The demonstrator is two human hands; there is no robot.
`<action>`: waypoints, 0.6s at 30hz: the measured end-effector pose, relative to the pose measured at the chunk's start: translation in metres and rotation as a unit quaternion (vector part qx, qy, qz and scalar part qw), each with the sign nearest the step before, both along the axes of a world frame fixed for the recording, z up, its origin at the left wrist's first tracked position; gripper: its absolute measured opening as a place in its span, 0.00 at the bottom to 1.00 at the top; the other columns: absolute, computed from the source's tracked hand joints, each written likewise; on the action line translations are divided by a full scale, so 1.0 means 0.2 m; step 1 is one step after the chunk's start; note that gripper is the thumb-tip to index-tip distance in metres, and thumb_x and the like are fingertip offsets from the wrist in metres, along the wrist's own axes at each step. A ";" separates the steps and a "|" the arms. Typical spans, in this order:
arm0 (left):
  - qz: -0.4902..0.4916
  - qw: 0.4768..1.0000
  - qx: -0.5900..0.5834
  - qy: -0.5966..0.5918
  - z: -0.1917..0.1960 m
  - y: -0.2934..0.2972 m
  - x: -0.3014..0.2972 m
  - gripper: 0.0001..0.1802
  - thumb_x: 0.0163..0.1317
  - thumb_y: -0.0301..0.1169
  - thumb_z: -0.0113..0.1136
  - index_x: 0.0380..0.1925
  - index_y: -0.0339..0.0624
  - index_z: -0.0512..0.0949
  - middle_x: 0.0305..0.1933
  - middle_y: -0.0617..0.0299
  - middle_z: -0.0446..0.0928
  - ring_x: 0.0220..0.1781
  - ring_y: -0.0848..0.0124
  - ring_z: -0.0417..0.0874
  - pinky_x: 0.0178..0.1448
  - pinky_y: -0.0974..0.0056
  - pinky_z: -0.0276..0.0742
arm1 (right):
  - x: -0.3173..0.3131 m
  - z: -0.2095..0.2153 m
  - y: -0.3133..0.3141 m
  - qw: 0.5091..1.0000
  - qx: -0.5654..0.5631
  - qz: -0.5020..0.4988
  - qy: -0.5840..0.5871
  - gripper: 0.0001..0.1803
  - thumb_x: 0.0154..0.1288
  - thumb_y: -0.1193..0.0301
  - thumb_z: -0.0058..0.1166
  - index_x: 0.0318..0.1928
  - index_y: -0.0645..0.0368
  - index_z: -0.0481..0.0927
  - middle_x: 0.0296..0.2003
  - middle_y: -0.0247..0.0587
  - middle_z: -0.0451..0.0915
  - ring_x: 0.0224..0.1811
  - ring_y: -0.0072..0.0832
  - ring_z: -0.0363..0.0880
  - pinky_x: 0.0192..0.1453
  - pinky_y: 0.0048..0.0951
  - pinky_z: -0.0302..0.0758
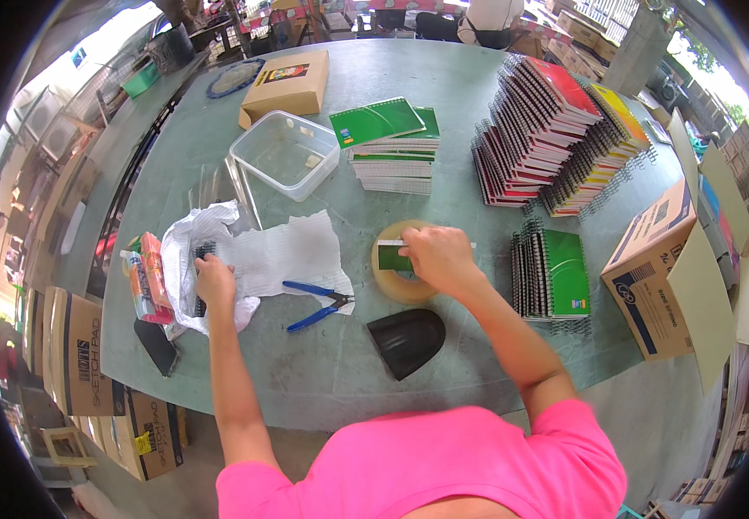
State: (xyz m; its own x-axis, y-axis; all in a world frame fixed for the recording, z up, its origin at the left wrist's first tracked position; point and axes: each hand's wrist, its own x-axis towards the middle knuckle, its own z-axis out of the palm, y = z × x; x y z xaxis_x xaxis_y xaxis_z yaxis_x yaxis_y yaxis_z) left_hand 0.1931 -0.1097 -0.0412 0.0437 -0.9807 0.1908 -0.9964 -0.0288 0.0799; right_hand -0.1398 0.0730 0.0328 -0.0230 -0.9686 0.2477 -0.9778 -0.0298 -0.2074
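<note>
My left hand (215, 282) reaches into a crumpled white paper wrap (182, 275), its fingers closed at the black binding coils (201, 249) lying inside. My right hand (440, 258) grips the edge of a green-covered notebook (392, 259) without a visible coil. That notebook is over a large roll of clear-brown tape (392, 289). Between my hands, blue-handled pliers (316, 304) lie open, partly on the spread white paper. A black curved plastic piece (407, 342) sits just in front of the tape roll.
Unbound green notebooks (393, 164) are stacked ahead, beside a clear plastic tub (272, 177) and a brown box (292, 82). Coil-bound red notebooks (530, 130), yellow ones (599, 147) and green ones (565, 275) stand right. An open carton (647, 281) flanks the table's right edge.
</note>
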 end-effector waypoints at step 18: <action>-0.325 0.925 -0.056 0.188 0.31 0.26 -0.40 0.29 0.53 0.28 0.49 0.58 0.36 0.62 0.43 0.44 0.73 0.40 0.49 0.76 0.43 0.50 0.72 | 0.02 0.06 -0.05 0.994 -0.015 0.064 -0.090 0.10 0.58 0.63 0.53 0.30 0.56 0.77 0.28 0.42 0.81 0.32 0.42 0.80 0.34 0.41 0.74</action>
State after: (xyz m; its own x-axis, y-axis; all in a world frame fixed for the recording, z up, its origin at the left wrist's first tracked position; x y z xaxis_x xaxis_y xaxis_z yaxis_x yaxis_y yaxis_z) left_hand 0.1138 -0.0579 0.0208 -0.4648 -0.7981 0.3835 -0.7007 0.5963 0.3917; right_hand -0.1361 0.0626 0.0443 0.0540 -0.9585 0.2799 -0.9128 -0.1611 -0.3754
